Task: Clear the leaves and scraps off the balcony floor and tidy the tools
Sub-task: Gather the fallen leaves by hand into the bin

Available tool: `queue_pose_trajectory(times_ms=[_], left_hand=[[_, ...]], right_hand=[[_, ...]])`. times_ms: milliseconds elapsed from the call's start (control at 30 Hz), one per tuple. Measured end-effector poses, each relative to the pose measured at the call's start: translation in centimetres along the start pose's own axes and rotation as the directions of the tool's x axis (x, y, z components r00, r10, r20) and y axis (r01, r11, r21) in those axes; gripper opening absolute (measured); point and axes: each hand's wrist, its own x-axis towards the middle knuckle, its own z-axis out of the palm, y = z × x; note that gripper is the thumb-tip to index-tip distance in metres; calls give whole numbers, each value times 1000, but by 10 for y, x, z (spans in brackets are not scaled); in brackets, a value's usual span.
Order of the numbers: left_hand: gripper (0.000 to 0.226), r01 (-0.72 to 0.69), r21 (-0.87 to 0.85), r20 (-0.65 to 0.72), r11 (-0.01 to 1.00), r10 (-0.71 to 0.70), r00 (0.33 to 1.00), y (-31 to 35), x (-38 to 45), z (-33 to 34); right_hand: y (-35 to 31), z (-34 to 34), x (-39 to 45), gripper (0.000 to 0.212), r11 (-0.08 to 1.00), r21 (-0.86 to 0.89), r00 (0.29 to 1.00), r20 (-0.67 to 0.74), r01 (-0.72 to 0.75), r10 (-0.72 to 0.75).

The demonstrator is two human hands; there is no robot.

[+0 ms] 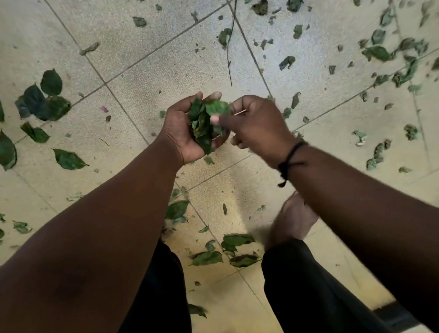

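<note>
The left hand is cupped palm-up, its grip curled round a bunch of leaves that stands roughly on end in the palm, long axis running from the fingertips down toward the heel of the hand. The right hand sits just beside it, on its right, and its grip pinches one leaf between thumb and forefinger, the leaf touching the top of the bunch. A thin pale sliver shows at the right fingers; I cannot tell what it is.

The coming move, as I judge it, turns on this: the pinched leaf lies directly leftward of the right grip, already over the mouth of the cupped left hand, so a short push in that direction would tuck it in. The left hand is the holder, the right the picker.

Far more is left on the balcony floor than is held. Beyond both grips, and off to the right of the right grip, small torn scraps are scattered thickly, with a thin twig lying lengthwise away from the hands. Left of the left grip lie larger whole leaves. Nearer the body, below the hands, another cluster sits by a bare foot (blurred). The right hand is nearer the dense scraps, the left nearer the big leaves, though it is full. No tools can be clearly made out; the job looks early.
</note>
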Motion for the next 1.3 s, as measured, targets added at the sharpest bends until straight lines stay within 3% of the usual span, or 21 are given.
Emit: queue_pose_trajectory(times_ms=[100, 167, 267, 400, 500, 567, 667, 767, 833, 900, 967, 1100, 1200, 1300], left_hand=[[29, 12, -63, 29, 998, -10, 1000, -6, -2, 13], [33, 9, -81, 22, 997, -7, 1000, -8, -1, 18], [36, 2, -84, 46, 996, 2, 999, -9, 0, 18], [43, 33, 42, 54, 999, -35, 998, -6, -1, 13], [46, 23, 40, 45, 999, -25, 999, -5, -2, 11], [47, 30, 27, 69, 999, -32, 997, -5, -2, 11], [39, 47, 2, 108, 999, -47, 993, -2, -1, 10], [38, 52, 14, 130, 999, -53, 990, 0, 0, 8], [37, 60, 25, 153, 998, -63, 986, 1, 1, 8], [36, 60, 26, 163, 998, -64, 985, 2, 2, 9], [34, 58, 32, 171, 998, -63, 983, 4, 2, 11], [37, 89, 30, 212, 996, -93, 973, 5, 4, 10], [42, 120, 32, 197, 992, -124, 973, 5, 5, 6], [48, 131, 50, 169, 990, -137, 976, 5, 5, 0]], right_hand=[[5, 13, -12, 25, 889, -448, 977, -126, 97, -170], [7, 19, -17, 34, 832, -541, 968, -120, 123, -222], [9, 17, -24, 39, 875, -471, 959, -181, 110, -218], [28, -12, -5, 14, 959, -266, 909, -367, 100, -196], [58, -41, 31, 12, 926, -374, 932, -349, -44, -97], [73, -54, 53, 19, 803, -594, 967, -232, -57, -103], [78, -57, 76, 37, 502, -857, 991, 61, 113, -120], [74, -58, 90, 40, 201, -932, 946, 265, 301, -186], [74, -61, 97, 35, 153, -937, 939, 283, 314, -195], [74, -64, 101, 25, 223, -931, 953, 260, 290, -154], [73, -68, 100, 20, 380, -889, 966, 215, 253, -141], [69, -79, 86, 18, 700, -697, 968, -35, 155, -250], [78, -79, 70, 15, 795, -599, 951, -184, 91, -247], [88, -66, 59, 9, 869, -490, 964, -195, 65, -182]])
